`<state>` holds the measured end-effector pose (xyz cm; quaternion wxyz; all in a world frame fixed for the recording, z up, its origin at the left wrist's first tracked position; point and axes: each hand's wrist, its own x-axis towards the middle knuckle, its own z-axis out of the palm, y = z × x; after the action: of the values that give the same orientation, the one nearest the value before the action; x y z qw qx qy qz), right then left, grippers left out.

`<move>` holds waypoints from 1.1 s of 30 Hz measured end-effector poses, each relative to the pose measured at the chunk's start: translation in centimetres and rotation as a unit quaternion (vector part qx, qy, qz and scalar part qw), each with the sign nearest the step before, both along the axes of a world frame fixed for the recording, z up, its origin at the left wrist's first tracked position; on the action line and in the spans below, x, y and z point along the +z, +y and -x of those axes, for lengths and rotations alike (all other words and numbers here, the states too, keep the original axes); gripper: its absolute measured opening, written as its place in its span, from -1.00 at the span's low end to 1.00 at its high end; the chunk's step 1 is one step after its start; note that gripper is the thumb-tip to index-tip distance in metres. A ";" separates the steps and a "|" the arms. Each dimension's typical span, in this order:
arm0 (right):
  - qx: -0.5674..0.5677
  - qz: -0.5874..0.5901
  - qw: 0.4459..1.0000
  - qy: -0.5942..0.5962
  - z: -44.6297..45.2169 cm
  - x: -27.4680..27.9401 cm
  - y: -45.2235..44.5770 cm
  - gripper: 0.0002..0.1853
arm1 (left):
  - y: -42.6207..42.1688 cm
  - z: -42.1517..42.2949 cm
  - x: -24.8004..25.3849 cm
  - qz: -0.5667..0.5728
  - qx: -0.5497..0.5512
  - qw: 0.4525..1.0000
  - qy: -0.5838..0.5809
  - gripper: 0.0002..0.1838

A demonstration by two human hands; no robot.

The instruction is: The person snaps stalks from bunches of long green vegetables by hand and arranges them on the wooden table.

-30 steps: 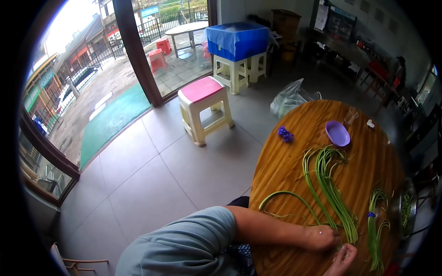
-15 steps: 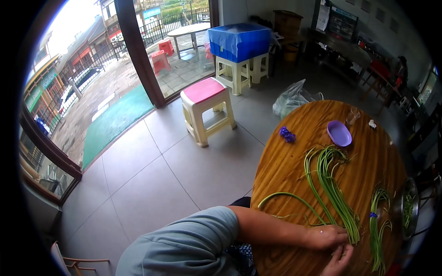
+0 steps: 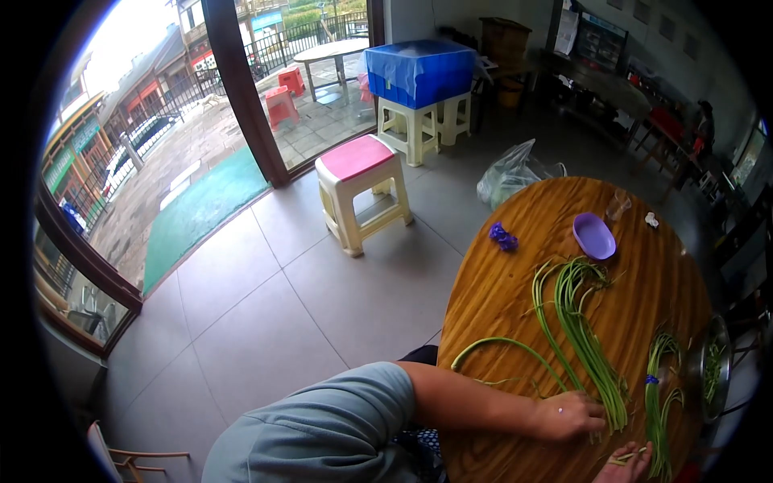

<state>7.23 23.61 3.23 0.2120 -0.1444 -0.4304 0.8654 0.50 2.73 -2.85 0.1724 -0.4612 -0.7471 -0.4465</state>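
A loose bunch of long green stems (image 3: pixel 586 346) lies along the wooden table. My left hand (image 3: pixel 570 415) is at the near end of the stems, fingers curled down over stem ends, beside the main bunch. Short stem tips show just below its fingers. To its lower right, near the bottom edge, my right hand (image 3: pixel 626 465) is turned palm up with short pieces of stem (image 3: pixel 626 459) held in its curled fingers. Right of it lies a second bunch of stems (image 3: pixel 662 402), tied with a blue band (image 3: pixel 651 379).
On the oval wooden table (image 3: pixel 491 314) are a purple bowl (image 3: pixel 594 236), a crumpled purple tie (image 3: pixel 503 237) and a clear glass (image 3: pixel 618 204). A metal basin (image 3: pixel 712 370) with cut greens stands at the right edge. A pink-topped stool (image 3: pixel 362 189) and a plastic bag (image 3: pixel 515 173) are on the floor.
My right hand has moved away from the left, toward the lower right, and turned up with stem pieces showing. My left hand has stayed nearly in place.
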 end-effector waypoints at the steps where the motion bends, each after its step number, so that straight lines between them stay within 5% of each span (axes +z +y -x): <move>1: 0.000 0.000 1.000 0.001 -0.1 -0.2 0.0 -0.77 | 0.1 0.0 -0.2 0.000 0.000 1.000 0.001 -0.74; 6: 0.235 -0.089 0.967 -0.033 -1.2 -1.5 -1.4 -0.78 | 0.1 -0.1 -0.1 0.011 -0.030 0.999 0.014 -0.77; 17: 0.163 -0.400 0.894 -0.121 -1.8 -1.6 -3.9 -0.79 | 0.4 -0.2 -0.2 -0.020 -0.021 1.000 -0.004 -0.81; 24: 0.163 -0.429 0.882 -0.109 -2.0 -1.7 -4.2 -0.78 | 0.3 -0.2 0.0 -0.025 -0.023 0.999 -0.018 -0.79; 33: 0.141 -0.680 0.716 -0.076 -2.2 -1.5 -5.1 -0.72 | 0.3 -0.8 0.4 0.029 0.024 0.994 -0.103 -0.72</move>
<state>9.39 18.51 1.74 0.0955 0.0355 -0.9328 0.3458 1.33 3.01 -2.41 0.0923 -0.3995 -0.7844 -0.4654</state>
